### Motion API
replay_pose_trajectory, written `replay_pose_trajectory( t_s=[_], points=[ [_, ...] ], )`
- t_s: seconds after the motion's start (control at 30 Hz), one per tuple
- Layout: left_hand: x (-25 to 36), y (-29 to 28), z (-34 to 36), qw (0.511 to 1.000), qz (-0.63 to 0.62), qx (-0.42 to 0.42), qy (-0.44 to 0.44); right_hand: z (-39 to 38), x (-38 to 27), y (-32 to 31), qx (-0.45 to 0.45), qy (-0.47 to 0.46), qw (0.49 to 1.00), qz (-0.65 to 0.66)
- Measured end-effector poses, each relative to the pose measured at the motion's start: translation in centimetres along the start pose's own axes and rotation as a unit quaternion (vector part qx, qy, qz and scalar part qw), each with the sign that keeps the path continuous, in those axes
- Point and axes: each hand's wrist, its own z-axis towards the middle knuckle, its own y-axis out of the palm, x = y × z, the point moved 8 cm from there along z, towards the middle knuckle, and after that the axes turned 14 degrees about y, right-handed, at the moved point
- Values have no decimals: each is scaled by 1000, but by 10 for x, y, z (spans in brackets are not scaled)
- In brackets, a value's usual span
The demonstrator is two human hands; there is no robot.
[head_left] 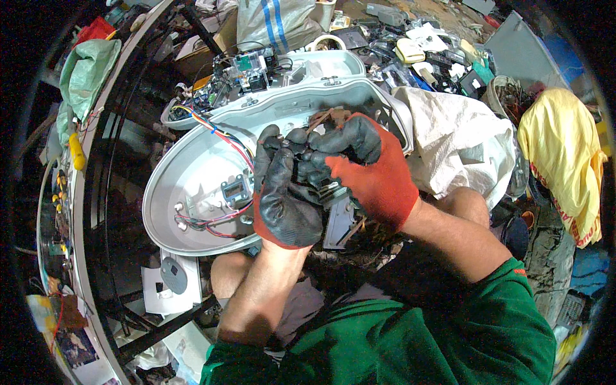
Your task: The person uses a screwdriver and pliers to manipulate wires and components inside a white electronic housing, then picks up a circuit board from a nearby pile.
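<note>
My left hand [287, 192], in a black-coated red work glove, is closed with its fingers curled upward. My right hand [372, 163], in a matching glove, meets it with thumb and fingers bent inward. Between them is a small dark piece that the gloves mostly hide; its kind does not show. Below and behind both hands lies a large light-grey plastic housing [163, 208], hollow side up. Inside it, left of my hands, sit a small grey module [237, 190] and a bundle of coloured wires [232, 142].
Another grey shell [343, 63] holding circuit boards and cables lies beyond the housing. A heap of electronic scrap [443, 58] fills the far right. White sacking [459, 138] and a yellow sack [555, 154] are on the right. A dark metal frame [106, 224] runs along the left.
</note>
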Motion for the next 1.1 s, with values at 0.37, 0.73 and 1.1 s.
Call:
replay_pose_trajectory(
  t_s=[0.37,0.73,1.1],
  points=[
    [4,2,-1,998,42,-8,35,-3,-3,1,47,-18,999,6],
    [8,-7,6,992,124,1,38,0,-6,4,5,-64,998,6],
    [1,3,1,993,118,-13,15,-4,-18,-18,15,-76,962,-260]
  ],
)
